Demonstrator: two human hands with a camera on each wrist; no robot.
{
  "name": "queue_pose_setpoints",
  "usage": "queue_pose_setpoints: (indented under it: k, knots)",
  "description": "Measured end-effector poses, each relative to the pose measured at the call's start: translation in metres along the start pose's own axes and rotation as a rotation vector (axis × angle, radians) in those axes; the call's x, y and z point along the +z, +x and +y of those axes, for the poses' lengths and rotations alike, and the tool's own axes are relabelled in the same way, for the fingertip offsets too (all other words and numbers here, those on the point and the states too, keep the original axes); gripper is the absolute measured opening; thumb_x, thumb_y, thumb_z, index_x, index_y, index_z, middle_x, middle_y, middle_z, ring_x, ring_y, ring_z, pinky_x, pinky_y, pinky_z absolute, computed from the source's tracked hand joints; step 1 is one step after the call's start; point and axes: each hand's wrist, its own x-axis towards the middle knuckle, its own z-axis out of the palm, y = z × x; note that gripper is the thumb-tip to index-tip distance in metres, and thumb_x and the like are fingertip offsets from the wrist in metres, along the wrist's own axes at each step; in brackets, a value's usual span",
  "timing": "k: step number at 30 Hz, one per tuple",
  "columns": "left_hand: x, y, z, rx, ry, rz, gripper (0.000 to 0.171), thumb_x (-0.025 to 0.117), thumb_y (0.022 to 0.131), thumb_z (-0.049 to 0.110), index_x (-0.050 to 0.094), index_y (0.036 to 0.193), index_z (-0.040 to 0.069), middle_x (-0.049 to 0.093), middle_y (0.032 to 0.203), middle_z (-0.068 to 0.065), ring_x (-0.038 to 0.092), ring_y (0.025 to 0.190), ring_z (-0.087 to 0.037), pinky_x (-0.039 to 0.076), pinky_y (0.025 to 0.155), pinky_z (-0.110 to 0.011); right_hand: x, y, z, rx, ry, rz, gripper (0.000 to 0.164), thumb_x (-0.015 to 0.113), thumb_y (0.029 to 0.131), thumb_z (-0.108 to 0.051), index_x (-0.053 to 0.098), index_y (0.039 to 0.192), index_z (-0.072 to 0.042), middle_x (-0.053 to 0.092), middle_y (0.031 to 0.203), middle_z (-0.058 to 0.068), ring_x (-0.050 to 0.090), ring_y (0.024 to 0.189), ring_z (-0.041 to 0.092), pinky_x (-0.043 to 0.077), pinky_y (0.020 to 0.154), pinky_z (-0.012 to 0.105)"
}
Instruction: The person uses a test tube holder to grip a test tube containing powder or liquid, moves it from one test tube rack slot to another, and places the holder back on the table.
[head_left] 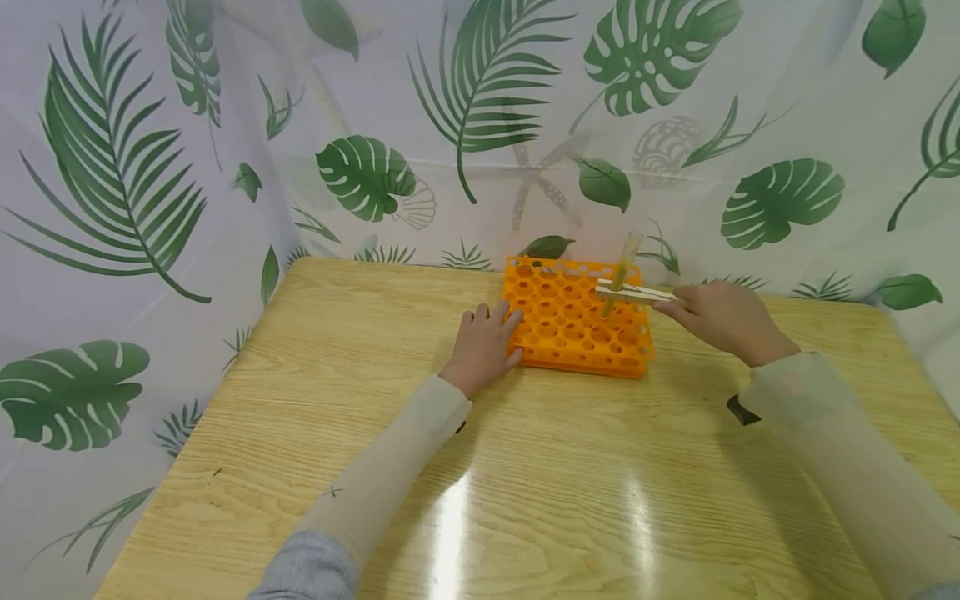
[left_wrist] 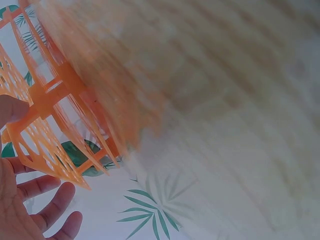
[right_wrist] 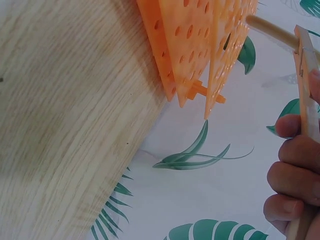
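Note:
An orange test tube rack point(head_left: 577, 317) with rows of round holes stands near the table's back edge. My left hand point(head_left: 483, 346) holds its left end, thumb at the front corner and index finger at the upper edge; the other fingers point(left_wrist: 57, 205) are spread off it. My right hand point(head_left: 723, 317) grips a wooden test tube clamp point(head_left: 637, 292) by its handle. The clamp's far end holds a test tube point(head_left: 627, 254) with yellowish contents, tilted over the right part of the rack. In the right wrist view the tube's rounded end point(right_wrist: 255, 21) shows outside the holes.
The wood-grain table point(head_left: 300, 400) extends around the rack and toward the person. A white curtain with green leaf prints point(head_left: 450, 108) hangs behind the table and at its left side. A dark strap end point(head_left: 743, 410) dangles from the right wrist.

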Motion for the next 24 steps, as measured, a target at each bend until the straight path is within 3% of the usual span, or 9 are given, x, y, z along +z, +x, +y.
queue_pose_setpoints:
  k: [5, 10, 12, 16, 24]
  knots:
    - [-0.001, 0.000, 0.000, -0.003, 0.001, -0.003, 0.053, 0.052, 0.092, 0.047, 0.042, 0.136, 0.020, 0.043, 0.139, -0.003, 0.050, 0.108, -0.026, 0.042, 0.087, -0.039, -0.002, 0.003, -0.001, -0.007, 0.007, 0.009, 0.051, 0.042, 0.096, -0.049, 0.066, 0.093, -0.004, 0.066, 0.070, 0.007, 0.059, 0.056, 0.018, 0.049, 0.060, 0.043]
    - [-0.001, -0.001, 0.000, -0.006, 0.009, 0.001, 0.053, 0.052, 0.092, 0.048, 0.042, 0.136, 0.021, 0.044, 0.138, -0.003, 0.050, 0.107, -0.026, 0.042, 0.087, -0.039, -0.002, 0.007, -0.002, -0.023, 0.013, 0.015, 0.052, 0.042, 0.097, -0.048, 0.067, 0.102, -0.003, 0.068, 0.075, 0.009, 0.060, 0.059, 0.020, 0.049, 0.061, 0.044]
    - [-0.001, -0.001, 0.000, -0.005, 0.009, 0.003, 0.052, 0.052, 0.092, 0.048, 0.042, 0.135, 0.021, 0.045, 0.137, -0.003, 0.050, 0.106, -0.026, 0.042, 0.086, -0.039, -0.002, 0.008, -0.002, -0.030, 0.006, 0.023, 0.049, 0.042, 0.097, -0.047, 0.066, 0.096, -0.004, 0.065, 0.070, 0.008, 0.057, 0.057, 0.020, 0.047, 0.058, 0.041]
    - [-0.002, -0.001, 0.001, -0.004, 0.005, -0.001, 0.053, 0.051, 0.092, 0.048, 0.041, 0.136, 0.021, 0.044, 0.137, -0.003, 0.050, 0.107, -0.026, 0.041, 0.086, -0.039, -0.002, 0.011, -0.003, -0.029, -0.002, 0.043, 0.043, 0.044, 0.097, -0.046, 0.054, 0.074, -0.011, 0.044, 0.056, 0.002, 0.043, 0.050, 0.016, 0.034, 0.050, 0.031]
    - [-0.001, -0.001, 0.000, -0.003, 0.011, 0.007, 0.053, 0.051, 0.092, 0.048, 0.041, 0.136, 0.021, 0.045, 0.137, -0.003, 0.050, 0.106, -0.026, 0.042, 0.086, -0.038, -0.002, 0.018, -0.005, -0.028, -0.011, 0.072, 0.045, 0.045, 0.096, -0.047, 0.046, 0.068, -0.012, 0.038, 0.054, 0.001, 0.038, 0.049, 0.016, 0.030, 0.049, 0.030]
